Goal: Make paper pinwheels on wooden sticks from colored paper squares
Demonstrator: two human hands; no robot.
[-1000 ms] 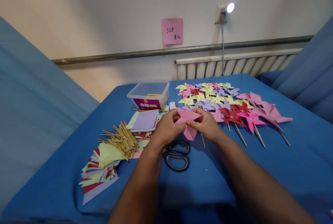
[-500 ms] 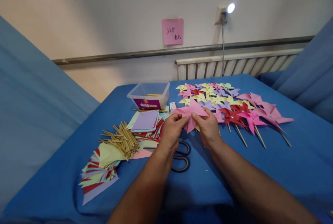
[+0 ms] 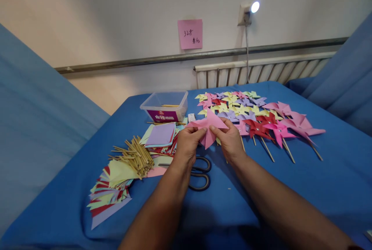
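Between my hands is a pink paper pinwheel [image 3: 212,120], its folded points spread out above the blue cloth. My left hand [image 3: 187,141] pinches its left side, thumb near the centre. On the right side, my right hand [image 3: 231,137] grips it with the thumb pressed close to the middle. Under my left wrist lies a pair of scissors [image 3: 200,178] with black handles; its blades are partly hidden by my forearm. Finished pinwheels [image 3: 257,128] in several colours lie on sticks just beyond and right of my right hand.
At left are a bundle of short sticks [image 3: 139,159], fanned paper strips [image 3: 109,195] and a stack of coloured paper squares [image 3: 161,134]. Behind them stand a clear plastic box [image 3: 164,108] and a small white box [image 3: 191,117]. A radiator [image 3: 267,69] runs along the wall.
My thumbs have shifted slightly on the pink pinwheel, the right one moving a little off the centre. The whole view has drifted slightly; the things on the cloth stay put.
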